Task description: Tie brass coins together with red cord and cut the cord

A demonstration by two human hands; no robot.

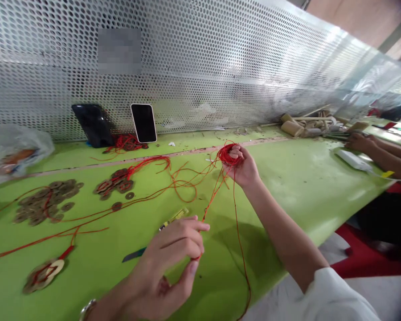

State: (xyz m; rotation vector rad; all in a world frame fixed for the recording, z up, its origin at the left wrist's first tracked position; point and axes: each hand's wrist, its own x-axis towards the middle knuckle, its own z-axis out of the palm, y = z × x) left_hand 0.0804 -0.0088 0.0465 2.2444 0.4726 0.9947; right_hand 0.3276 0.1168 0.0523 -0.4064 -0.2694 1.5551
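A coil of red cord is gripped in my right hand, raised over the green table. Strands run down from the coil to my left hand, whose thumb and fingers pinch the red cord near the front. One loose strand hangs down to the table's front edge. Beneath and beyond my left hand lie a yellow cutter and a dark blade, partly hidden. Other long cords trail left across the table from near the coil.
Coins lie at the left, with corded coins beside them and a tied coin cluster in front. Two phones lean on the mesh. A plastic bag sits far left; another person's hands are at right.
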